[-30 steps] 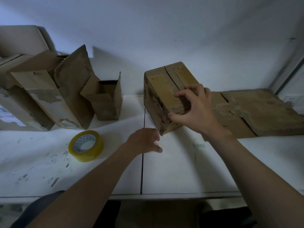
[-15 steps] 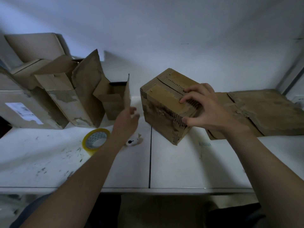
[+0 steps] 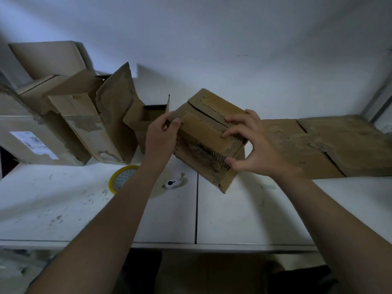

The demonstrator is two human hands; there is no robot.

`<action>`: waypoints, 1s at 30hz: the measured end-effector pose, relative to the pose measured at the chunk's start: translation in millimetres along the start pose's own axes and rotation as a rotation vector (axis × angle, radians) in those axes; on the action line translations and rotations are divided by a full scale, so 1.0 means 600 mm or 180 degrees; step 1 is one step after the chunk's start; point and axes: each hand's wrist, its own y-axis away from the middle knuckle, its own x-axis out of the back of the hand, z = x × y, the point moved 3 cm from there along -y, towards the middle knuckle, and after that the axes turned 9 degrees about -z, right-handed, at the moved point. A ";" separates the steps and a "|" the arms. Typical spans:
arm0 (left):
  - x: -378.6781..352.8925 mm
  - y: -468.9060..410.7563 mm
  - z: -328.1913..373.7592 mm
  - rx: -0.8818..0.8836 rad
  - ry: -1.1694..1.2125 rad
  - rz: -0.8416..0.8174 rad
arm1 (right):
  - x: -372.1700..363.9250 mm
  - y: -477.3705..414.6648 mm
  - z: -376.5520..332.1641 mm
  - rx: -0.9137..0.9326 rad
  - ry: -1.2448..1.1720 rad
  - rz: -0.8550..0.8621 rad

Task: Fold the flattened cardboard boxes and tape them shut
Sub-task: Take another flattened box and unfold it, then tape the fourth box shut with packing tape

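A worn brown cardboard box [image 3: 206, 132] sits tilted at the middle of the white table [image 3: 244, 213], its folded flaps facing me. My right hand [image 3: 252, 145] grips its right corner, fingers curled over the top flaps and thumb under the edge. My left hand [image 3: 161, 134] pinches the box's left flap edge. A yellow tape roll [image 3: 119, 178] lies flat to the left, partly hidden by my left forearm. Flattened cardboard [image 3: 326, 145] lies to the right of the box.
Several opened and folded boxes [image 3: 84, 119] crowd the back left against the wall. A small white cutter [image 3: 172, 183] lies on the table beside the tape. The table's front edge runs just below my forearms.
My left hand rose from the table and took hold of the box's left edge. The box turned and tilted further toward me, uncovering the white cutter.
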 end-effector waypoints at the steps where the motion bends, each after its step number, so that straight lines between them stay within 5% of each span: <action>1: 0.004 -0.004 -0.001 -0.0030 0.0029 0.0062 | -0.009 -0.001 0.004 0.0000 -0.0005 -0.0033; 19: -0.063 0.001 -0.086 0.0902 -0.0849 -0.0872 | -0.031 0.025 0.073 -0.1230 -0.0654 -0.1435; 30: -0.006 0.027 -0.085 0.0725 -0.1149 -0.1284 | -0.087 -0.019 -0.001 -0.1598 0.1428 -0.1930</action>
